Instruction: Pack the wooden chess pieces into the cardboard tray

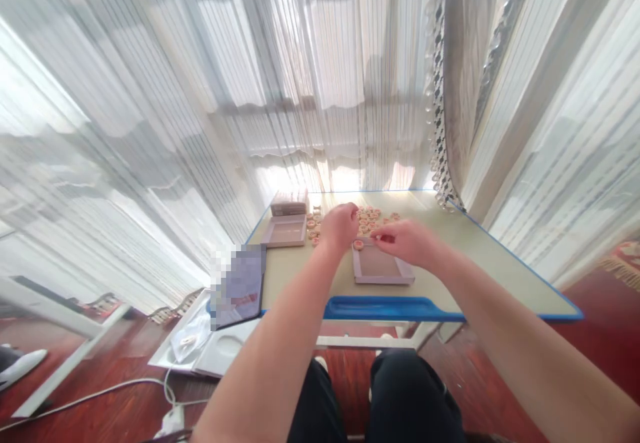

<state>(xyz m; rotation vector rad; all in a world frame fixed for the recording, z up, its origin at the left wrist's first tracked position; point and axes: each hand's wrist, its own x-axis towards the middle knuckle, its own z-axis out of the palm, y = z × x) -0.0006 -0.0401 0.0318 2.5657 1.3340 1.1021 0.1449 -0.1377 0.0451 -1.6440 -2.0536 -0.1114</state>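
Curled left hand (341, 225) near right hand (407, 240)

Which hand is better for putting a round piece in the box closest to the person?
The right hand, I think: it reaches over the far edge of the near box. The left hand looks farther off, beyond that box and to its left, beside the round pieces.

From here I see my pale bench (480, 250) with blue edges. Small round pieces (369, 216), two low trays (385, 281) and a box (289, 204) sit on it.
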